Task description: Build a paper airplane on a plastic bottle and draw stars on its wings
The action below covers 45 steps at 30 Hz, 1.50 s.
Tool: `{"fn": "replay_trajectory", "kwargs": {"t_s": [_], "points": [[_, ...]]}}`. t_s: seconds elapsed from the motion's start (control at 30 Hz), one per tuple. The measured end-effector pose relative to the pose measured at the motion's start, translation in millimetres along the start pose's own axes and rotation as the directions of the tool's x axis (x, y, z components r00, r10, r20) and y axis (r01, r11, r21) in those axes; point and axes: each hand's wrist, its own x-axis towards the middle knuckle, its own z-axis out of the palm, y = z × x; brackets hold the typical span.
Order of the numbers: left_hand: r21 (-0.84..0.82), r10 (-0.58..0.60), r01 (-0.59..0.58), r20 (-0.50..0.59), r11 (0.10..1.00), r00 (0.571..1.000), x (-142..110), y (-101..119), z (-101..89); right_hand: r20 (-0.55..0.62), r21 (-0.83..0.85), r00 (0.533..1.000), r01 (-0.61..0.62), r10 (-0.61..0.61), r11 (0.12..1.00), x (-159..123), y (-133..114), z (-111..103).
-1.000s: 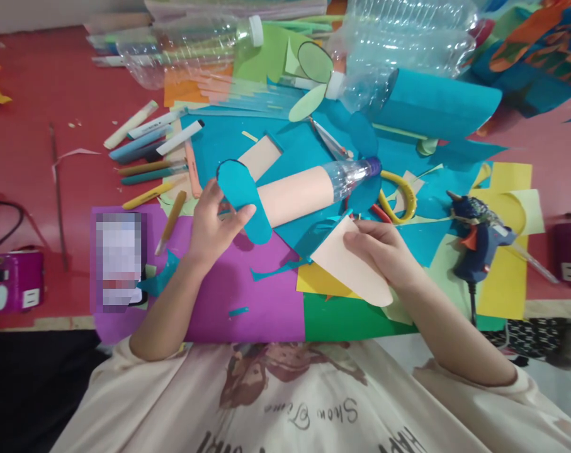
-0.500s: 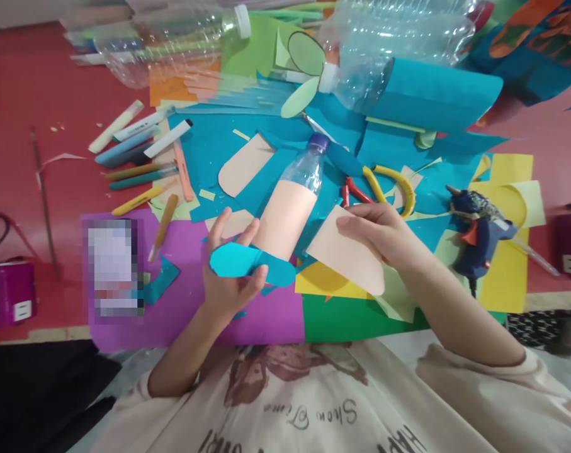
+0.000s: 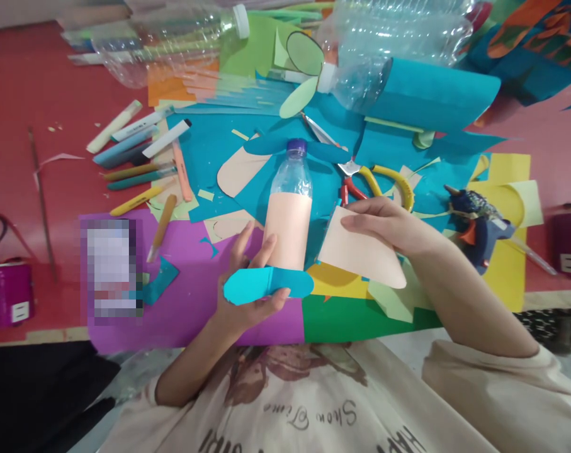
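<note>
My left hand (image 3: 247, 283) grips the lower end of a clear plastic bottle (image 3: 289, 229) wrapped in peach paper, with a purple cap. A bright blue rounded paper strip (image 3: 269, 284) crosses the bottle's base, between my thumb and fingers. At the cap, a darker blue paper strip (image 3: 330, 153) sticks out to both sides; whether it is joined there I cannot tell. Pinched in my right hand (image 3: 377, 225) is a peach paper piece (image 3: 363, 251) with one rounded end, held apart from the bottle on its right. Yellow-handled scissors (image 3: 401, 182) and red-handled pliers (image 3: 354, 187) lie beyond that hand.
Markers (image 3: 167, 138) and pens lie at the left, above a phone (image 3: 110, 264) on purple paper. At the right rests a glue gun (image 3: 481, 236). Large clear bottles (image 3: 172, 44) stand along the back. A rounded peach cutout (image 3: 242, 168) lies on blue paper (image 3: 204, 145).
The bottle has turned more upright, its cap swinging left and its base moving right and toward me. My right hand's paper has shifted slightly right.
</note>
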Motion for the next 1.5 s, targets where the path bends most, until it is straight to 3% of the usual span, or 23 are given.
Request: {"fn": "replay_trajectory", "kwargs": {"t_s": [0.23, 0.47, 0.77, 0.9, 1.5], "points": [[-0.035, -0.015, 0.016, 0.031, 0.999, 0.999, -6, 4, 8.3, 0.125, -0.239, 0.992, -0.005, 0.036, 0.971, 17, -15, -15], [-0.014, 0.015, -0.014, 0.051, 1.000, 0.999, -8, 4, 11.0, 0.170, -0.167, 0.984, -0.028, 0.056, 0.986, 20, -11, -14], [0.034, 0.116, -0.113, -0.078, 0.993, 0.990, -3, 9, 16.9, 0.118, -0.175, 0.992, -0.030, 0.052, 0.984, 16, -3, -14], [0.069, 0.149, -0.144, -0.066, 0.987, 0.987, -1, 9, 16.7, 0.098, -0.191, 0.994, -0.032, 0.051, 0.981, 17, -3, -13], [0.074, 0.170, -0.163, -0.100, 0.984, 0.980, 1, 10, 14.9, 0.181, -0.209, 0.975, -0.091, 0.130, 0.974, 16, -15, -3]]}}
